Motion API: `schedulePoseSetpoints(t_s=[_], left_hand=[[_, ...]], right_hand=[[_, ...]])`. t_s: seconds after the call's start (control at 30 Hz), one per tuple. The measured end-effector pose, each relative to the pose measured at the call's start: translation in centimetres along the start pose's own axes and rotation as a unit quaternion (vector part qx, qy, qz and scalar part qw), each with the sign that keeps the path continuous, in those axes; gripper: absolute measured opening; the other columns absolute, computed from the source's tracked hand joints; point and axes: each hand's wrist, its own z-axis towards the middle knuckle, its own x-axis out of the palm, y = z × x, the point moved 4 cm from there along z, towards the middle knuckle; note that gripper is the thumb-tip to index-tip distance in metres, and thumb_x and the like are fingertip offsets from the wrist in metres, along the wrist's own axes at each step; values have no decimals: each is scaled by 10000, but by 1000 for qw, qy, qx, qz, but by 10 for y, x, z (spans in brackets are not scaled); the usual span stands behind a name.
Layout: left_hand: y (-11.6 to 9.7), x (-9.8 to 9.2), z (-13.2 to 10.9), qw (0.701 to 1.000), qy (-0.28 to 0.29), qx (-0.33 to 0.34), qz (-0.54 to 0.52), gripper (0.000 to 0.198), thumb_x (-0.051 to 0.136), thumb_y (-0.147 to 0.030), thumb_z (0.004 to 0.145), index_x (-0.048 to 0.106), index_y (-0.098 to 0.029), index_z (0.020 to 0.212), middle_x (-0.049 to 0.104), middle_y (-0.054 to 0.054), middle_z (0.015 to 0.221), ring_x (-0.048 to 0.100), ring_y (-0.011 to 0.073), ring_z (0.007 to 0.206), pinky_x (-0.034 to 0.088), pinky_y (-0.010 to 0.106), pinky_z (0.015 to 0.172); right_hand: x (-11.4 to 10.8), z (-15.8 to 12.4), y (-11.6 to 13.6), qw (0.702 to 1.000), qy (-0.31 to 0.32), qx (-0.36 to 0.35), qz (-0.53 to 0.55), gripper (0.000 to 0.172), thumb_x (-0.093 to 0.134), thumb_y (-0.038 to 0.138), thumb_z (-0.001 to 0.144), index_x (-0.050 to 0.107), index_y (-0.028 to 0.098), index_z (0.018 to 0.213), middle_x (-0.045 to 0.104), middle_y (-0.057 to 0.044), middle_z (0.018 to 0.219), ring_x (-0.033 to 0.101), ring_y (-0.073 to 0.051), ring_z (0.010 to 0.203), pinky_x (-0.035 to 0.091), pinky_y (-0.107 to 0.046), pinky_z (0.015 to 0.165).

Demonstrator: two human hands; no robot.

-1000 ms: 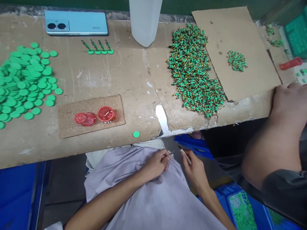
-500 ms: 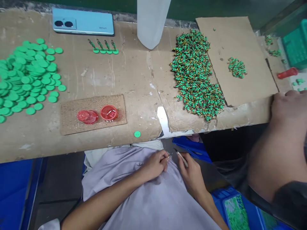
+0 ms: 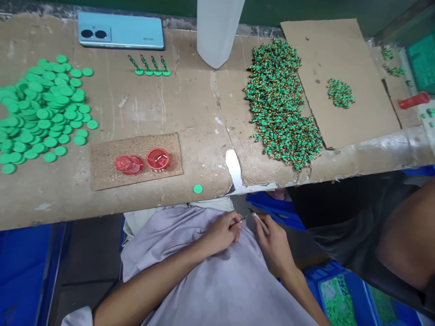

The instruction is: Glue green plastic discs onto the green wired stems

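Over my lap, my left hand [image 3: 226, 232] is closed in a pinch on a small dark piece [image 3: 244, 218], too tiny to make out. My right hand [image 3: 274, 236] grips a craft knife [image 3: 261, 223] by its pale handle, its dark pointed tip near the pinched piece; a narrow gap shows between them. On the table edge in front lies a single green disc [image 3: 197, 189]. Several small figures [image 3: 148, 66] stand on green bases further back. A heap of tiny green, yellow and dark figures [image 3: 282, 104] spreads to the right of the middle.
Green discs [image 3: 47, 108] are heaped at the left. A cardboard piece [image 3: 132, 181] carries red cups [image 3: 158, 159] holding wet-looking red contents. A phone [image 3: 121, 31] lies behind. At right are a cardboard sheet [image 3: 367, 108], a red tube [image 3: 413, 100] and a seated person's leg [image 3: 409, 240].
The neighbour's arm at the right has withdrawn from the table edge. The view has shifted slightly. Both my hands keep nearly the same pose, with the knife tip still beside the piece.
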Motion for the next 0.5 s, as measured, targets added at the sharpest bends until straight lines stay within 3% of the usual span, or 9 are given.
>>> schedulePoseSetpoints(t_s=[0.1,0.23,0.33,0.43,0.5], left_hand=[[1,0,0,1000,-1,1,-1,86,477,-217,958,495,-229,875,558,-76,585,405,105,467,314,236,528],[3,1,0,1000,-4,1,-6,79,504,-213,941,497,-227,863,587,-74,598,402,94,454,313,229,521],[5,1,0,1000,-7,-1,-13,89,502,-207,938,479,-228,855,613,-75,612,390,84,429,313,224,516],[5,2,0,1000,-7,-1,-18,86,504,-214,941,459,-235,870,629,-79,621,392,84,416,312,225,505],[5,2,-1,1000,-8,-2,-20,92,505,-223,942,445,-238,875,638,-80,628,390,85,409,312,226,499]], right_hand=[[-3,2,-1,1000,-19,-3,-3,282,475,425,1075,661,213,1071,767,-100,961,745,-246,863,562,-328,761],[-3,2,0,999,19,-25,-18,274,497,434,1066,675,228,1040,774,-83,968,749,-240,849,556,-312,729],[-7,2,-2,999,-17,-2,-36,289,473,422,1076,667,214,1026,770,-89,933,741,-245,799,542,-317,696],[-5,1,2,999,1,-44,-19,235,513,399,1067,670,224,1065,773,-77,979,753,-228,863,557,-300,756],[-3,2,3,998,4,-50,-26,228,515,393,1068,668,225,1056,774,-74,963,754,-230,838,550,-297,716]])
